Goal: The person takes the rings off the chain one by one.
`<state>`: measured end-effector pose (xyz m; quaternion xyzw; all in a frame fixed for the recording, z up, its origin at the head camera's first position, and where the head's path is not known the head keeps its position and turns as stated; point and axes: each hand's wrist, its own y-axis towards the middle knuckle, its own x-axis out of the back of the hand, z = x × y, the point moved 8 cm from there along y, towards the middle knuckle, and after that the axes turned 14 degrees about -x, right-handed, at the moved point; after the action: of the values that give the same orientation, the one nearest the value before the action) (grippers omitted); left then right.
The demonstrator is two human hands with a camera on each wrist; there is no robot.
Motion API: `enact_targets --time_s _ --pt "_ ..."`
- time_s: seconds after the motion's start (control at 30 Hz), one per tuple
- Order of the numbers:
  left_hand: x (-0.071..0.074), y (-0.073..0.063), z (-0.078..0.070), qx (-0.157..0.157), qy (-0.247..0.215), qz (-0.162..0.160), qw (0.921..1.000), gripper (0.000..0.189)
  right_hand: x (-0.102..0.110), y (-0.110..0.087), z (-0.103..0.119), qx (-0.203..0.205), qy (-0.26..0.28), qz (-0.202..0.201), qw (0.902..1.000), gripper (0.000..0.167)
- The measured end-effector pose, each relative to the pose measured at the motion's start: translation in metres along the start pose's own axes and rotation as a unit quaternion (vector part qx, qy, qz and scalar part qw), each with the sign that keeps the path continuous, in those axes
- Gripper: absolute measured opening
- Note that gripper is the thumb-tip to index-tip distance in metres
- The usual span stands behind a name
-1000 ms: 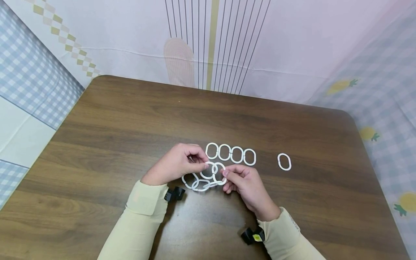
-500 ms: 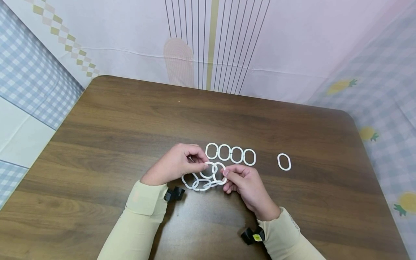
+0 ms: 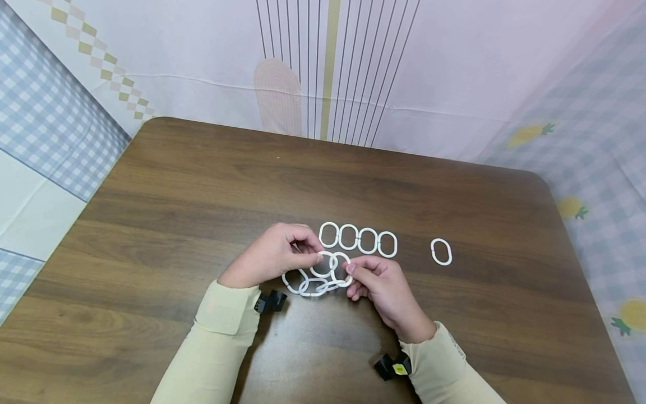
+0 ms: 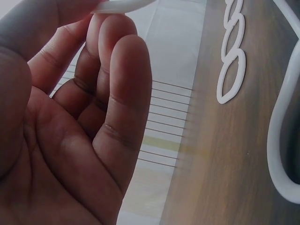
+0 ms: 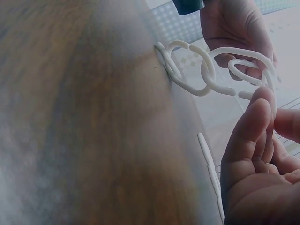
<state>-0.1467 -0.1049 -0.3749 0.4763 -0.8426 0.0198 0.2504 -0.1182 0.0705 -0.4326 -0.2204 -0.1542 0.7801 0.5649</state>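
Observation:
My left hand (image 3: 280, 252) pinches a white oval plastic link (image 3: 320, 276) between thumb and fingertips, its other fingers loosely bent below. Hooked through that link is a second one (image 3: 340, 254), which my right hand (image 3: 382, 289) grips by its right side between thumb and forefinger. From there more joined links (image 3: 309, 295) hang down and curve leftward, under the left hand's link in the head view. The right wrist view shows a small gap in one link (image 5: 225, 90) of this chain. At the top of the left wrist view, the pinched link (image 4: 124, 6) appears edge-on.
Behind the hands, several loose white links (image 3: 359, 240) lie side by side in a row on the brown wooden table (image 3: 227, 168). A single link (image 3: 433, 252) lies apart to the right. Patterned cloth (image 3: 434, 73) hangs behind the table and along its sides.

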Motion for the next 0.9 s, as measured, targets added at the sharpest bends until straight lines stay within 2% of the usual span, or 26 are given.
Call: enact_targets --time_s 0.37,0.9 --pt "0.0006 -0.0003 -0.0006 0.003 0.001 0.002 1.0 0.004 0.0004 0.0003 0.0 0.0 0.005 0.002 1.0 0.022" --pt "-0.0001 -0.0009 -0.0006 0.0 -0.008 0.006 0.9999 0.004 0.0019 0.0022 -0.0044 -0.031 0.015 0.001 0.9994 0.023"
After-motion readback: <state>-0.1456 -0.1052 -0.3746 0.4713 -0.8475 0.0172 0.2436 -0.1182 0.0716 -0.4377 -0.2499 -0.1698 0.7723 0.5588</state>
